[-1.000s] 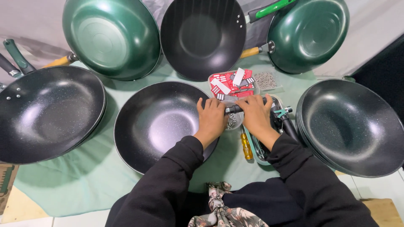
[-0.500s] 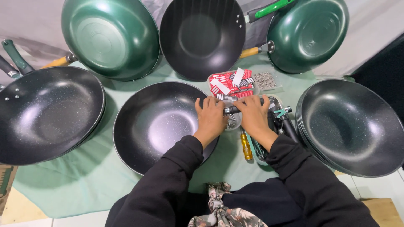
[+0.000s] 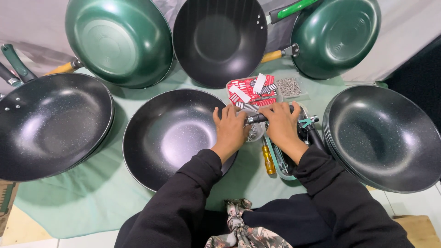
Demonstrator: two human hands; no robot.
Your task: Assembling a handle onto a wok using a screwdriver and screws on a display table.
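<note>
My left hand [image 3: 230, 131] rests on the right rim of a black speckled wok [image 3: 172, 135] lying in front of me, fingers curled over its edge. My right hand [image 3: 282, 125] grips a black pan handle [image 3: 257, 118] and holds its metal end against that rim. Just under my hands sits a small clear dish of screws [image 3: 253, 133]. A yellow-handled screwdriver [image 3: 268, 160] lies on the cloth beside my right wrist. More black handles [image 3: 313, 135] lie in a shallow tray to the right.
A red tray of small packets [image 3: 251, 90] and a box of metal screws [image 3: 289, 86] sit behind my hands. Black woks [image 3: 50, 124] [image 3: 386, 135] [image 3: 219, 39] and green woks [image 3: 118, 39] [image 3: 337, 34] ring the green cloth [image 3: 82, 197].
My hands have drawn slightly closer together at the wok's rim, with the handle held against it. The woks have stayed where they were.
</note>
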